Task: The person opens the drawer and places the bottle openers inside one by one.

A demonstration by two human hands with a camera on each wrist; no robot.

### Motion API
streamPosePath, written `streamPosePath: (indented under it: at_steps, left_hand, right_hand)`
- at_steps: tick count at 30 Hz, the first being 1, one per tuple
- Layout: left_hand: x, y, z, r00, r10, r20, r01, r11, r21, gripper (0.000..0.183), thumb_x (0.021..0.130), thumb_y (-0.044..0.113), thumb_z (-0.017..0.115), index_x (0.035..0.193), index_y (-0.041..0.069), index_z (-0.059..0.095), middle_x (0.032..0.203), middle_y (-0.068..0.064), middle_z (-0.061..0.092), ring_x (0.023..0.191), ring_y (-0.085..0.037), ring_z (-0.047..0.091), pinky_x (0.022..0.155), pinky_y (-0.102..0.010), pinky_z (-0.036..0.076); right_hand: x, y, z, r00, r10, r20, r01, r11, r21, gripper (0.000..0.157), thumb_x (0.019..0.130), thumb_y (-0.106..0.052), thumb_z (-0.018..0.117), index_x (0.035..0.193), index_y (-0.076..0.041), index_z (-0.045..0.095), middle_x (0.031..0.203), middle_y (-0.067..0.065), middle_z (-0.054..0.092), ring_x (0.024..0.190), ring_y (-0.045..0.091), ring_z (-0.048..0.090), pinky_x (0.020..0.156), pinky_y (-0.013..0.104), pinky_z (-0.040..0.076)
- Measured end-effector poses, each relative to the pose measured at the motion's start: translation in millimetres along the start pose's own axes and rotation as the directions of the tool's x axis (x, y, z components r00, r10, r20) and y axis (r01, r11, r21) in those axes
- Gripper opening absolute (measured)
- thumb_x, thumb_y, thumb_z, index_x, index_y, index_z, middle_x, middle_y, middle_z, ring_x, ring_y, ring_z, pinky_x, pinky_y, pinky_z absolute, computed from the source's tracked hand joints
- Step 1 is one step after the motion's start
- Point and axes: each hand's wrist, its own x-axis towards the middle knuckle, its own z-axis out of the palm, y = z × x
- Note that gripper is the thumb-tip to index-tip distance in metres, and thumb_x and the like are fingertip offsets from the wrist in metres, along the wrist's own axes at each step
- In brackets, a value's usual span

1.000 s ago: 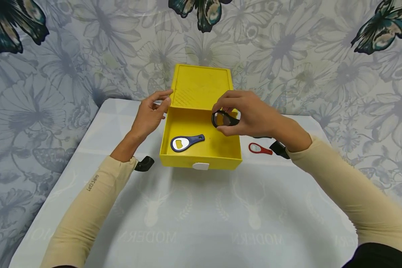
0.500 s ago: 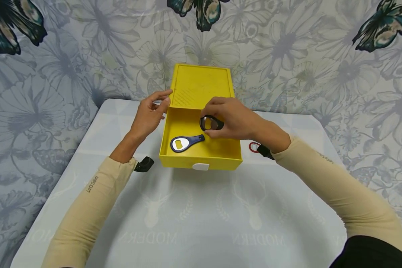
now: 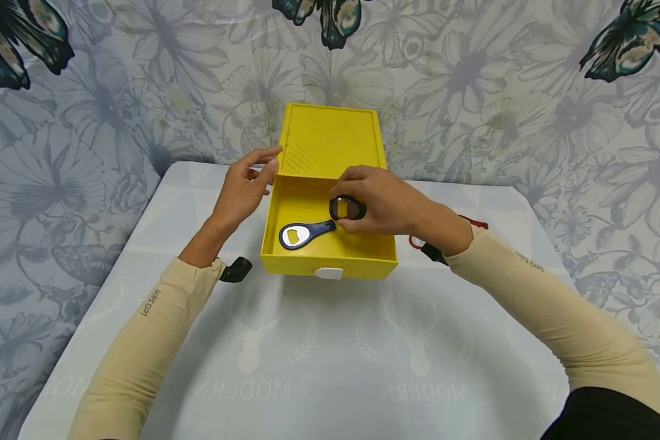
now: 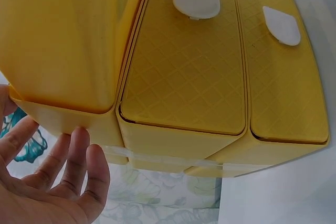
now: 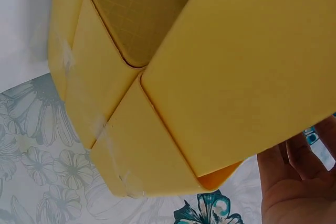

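Note:
In the head view, my right hand (image 3: 387, 198) pinches a black bottle opener (image 3: 356, 209) by its handle side, its ring facing left, inside or just above the pulled-out yellow drawer (image 3: 357, 247). A blue bottle opener (image 3: 307, 232) with a metal head lies on the drawer floor, close to the black one. My left hand (image 3: 243, 192) is at the left edge of the yellow drawer unit (image 3: 335, 137); in the left wrist view its loosely bent fingers (image 4: 76, 156) are against the unit's side. The right wrist view hides the held opener behind the drawer wall (image 5: 247, 77).
Right of the drawer, a red-rimmed opener (image 3: 414, 242) and another red piece (image 3: 475, 222) lie on the white table (image 3: 330, 354), partly covered by my right arm. Lower drawers with white pulls (image 4: 197, 1) are shut. A patterned wall stands behind.
My right hand has moved left and down with the black bottle opener, nearer the blue one. The red piece beyond the right wrist has come into view. My left hand stays put.

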Motion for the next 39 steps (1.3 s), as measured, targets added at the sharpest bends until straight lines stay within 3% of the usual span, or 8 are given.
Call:
streamPosePath:
  at_steps: [9, 14, 18, 27, 33, 39]
  left_hand:
    - [-0.1, 1.2, 0.9, 1.000, -0.013, -0.011, 0.013, 1.000, 0.010, 0.041, 0.106, 0.035, 0.051, 0.145, 0.024, 0.055, 0.137, -0.009, 0.055, 0.100, -0.020, 0.059, 0.083, -0.035, 0.053]
    - [-1.2, 2.7, 0.8, 1.000, -0.009, -0.016, 0.009, 1.000, 0.020, 0.041, 0.106, 0.035, 0.050, 0.145, 0.025, 0.055, 0.137, -0.010, 0.056, 0.097, -0.019, 0.058, 0.079, -0.028, 0.051]
    - [-1.0, 2.3, 1.0, 1.000, -0.013, -0.016, 0.013, 1.000, 0.019, 0.041, 0.106, 0.036, 0.050, 0.145, 0.026, 0.055, 0.138, -0.009, 0.056, 0.098, -0.019, 0.059, 0.082, -0.032, 0.053]
    - [-1.7, 2.7, 0.8, 1.000, -0.020, -0.014, 0.020, 1.000, 0.020, 0.041, 0.105, 0.037, 0.051, 0.145, 0.026, 0.055, 0.138, -0.009, 0.055, 0.099, -0.019, 0.059, 0.082, -0.034, 0.053]
    - [-1.5, 2.4, 0.6, 1.000, -0.007, -0.015, 0.007, 1.000, 0.006, 0.041, 0.105, 0.035, 0.051, 0.145, 0.024, 0.055, 0.136, -0.010, 0.056, 0.096, -0.016, 0.058, 0.079, -0.028, 0.052]
    - [-1.1, 2.3, 1.0, 1.000, -0.008, -0.010, 0.008, 1.000, 0.013, 0.042, 0.106, 0.035, 0.050, 0.146, 0.024, 0.055, 0.137, -0.009, 0.055, 0.098, -0.017, 0.058, 0.082, -0.033, 0.053]
  right_hand:
    - [-2, 1, 2.1, 1.000, -0.005, -0.030, 0.004, 0.998, -0.059, 0.036, 0.091, -0.032, 0.075, 0.118, -0.009, 0.072, 0.111, 0.009, 0.068, 0.101, 0.024, 0.061, 0.091, 0.039, 0.053]
    - [-8, 1, -2.8, 0.997, -0.034, -0.076, 0.032, 0.999, -0.018, 0.029, 0.090, -0.026, 0.076, 0.113, -0.007, 0.074, 0.105, 0.009, 0.071, 0.094, 0.024, 0.063, 0.083, 0.038, 0.054]
    - [-16, 2, -5.4, 0.989, -0.056, -0.134, 0.058, 0.998, 0.009, 0.027, 0.089, -0.023, 0.078, 0.110, -0.006, 0.075, 0.101, 0.009, 0.073, 0.090, 0.023, 0.065, 0.079, 0.037, 0.053]
    - [-43, -4, -8.7, 0.984, 0.020, -0.174, -0.003, 0.995, 0.099, 0.027, 0.091, -0.019, 0.075, 0.115, -0.006, 0.073, 0.105, 0.009, 0.073, 0.089, 0.024, 0.065, 0.079, 0.037, 0.055]
    - [-59, -14, -7.7, 0.963, -0.020, -0.270, 0.045, 0.995, 0.087, 0.024, 0.087, -0.015, 0.079, 0.108, -0.006, 0.075, 0.101, 0.007, 0.073, 0.087, 0.020, 0.065, 0.076, 0.034, 0.055]
    - [-74, -30, -6.9, 0.928, -0.086, -0.363, 0.121, 0.990, 0.075, 0.024, 0.081, -0.012, 0.084, 0.103, -0.009, 0.075, 0.097, 0.000, 0.073, 0.084, 0.013, 0.063, 0.062, 0.026, 0.051]
